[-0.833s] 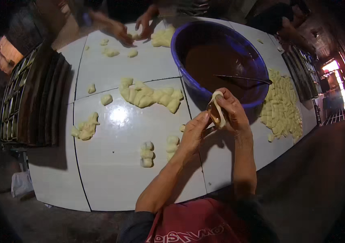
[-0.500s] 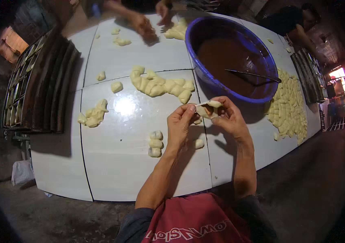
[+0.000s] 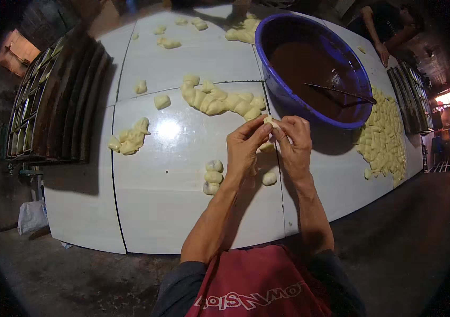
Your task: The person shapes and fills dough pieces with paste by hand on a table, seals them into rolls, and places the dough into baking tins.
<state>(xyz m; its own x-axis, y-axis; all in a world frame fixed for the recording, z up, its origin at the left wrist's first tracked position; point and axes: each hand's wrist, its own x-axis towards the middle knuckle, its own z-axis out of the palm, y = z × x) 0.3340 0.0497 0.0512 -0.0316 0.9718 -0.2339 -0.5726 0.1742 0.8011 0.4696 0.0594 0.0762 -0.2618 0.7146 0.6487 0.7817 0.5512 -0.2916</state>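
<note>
My left hand (image 3: 245, 145) and my right hand (image 3: 295, 142) meet over the white tiled table, their fingertips pinching one small piece of pale dough (image 3: 270, 122) between them. Most of that piece is hidden by the fingers. Beside my left wrist, several rounded dough pieces (image 3: 213, 177) stand in a short row. Another dough ball (image 3: 269, 178) lies under my right forearm. Beyond my hands stretches a long cluster of dough lumps (image 3: 217, 100). A large blue basin (image 3: 283, 100) of brown filling (image 3: 309, 74) stands to the right, with a thin dark utensil (image 3: 341, 92) resting in it.
A smaller dough cluster (image 3: 131, 138) lies at left, with loose lumps (image 3: 162, 101) nearby. Many dough pieces (image 3: 381, 140) spread right of the basin. Stacked metal moulds (image 3: 58, 105) stand at the left edge, more moulds (image 3: 410, 98) at right. Another person (image 3: 375, 31) is at the far right.
The dough between my fingers was stretched open with brown filling showing; now my hands are closer together and pinch it. A co-worker's hands at the far side have drawn back, leaving more dough lumps there.
</note>
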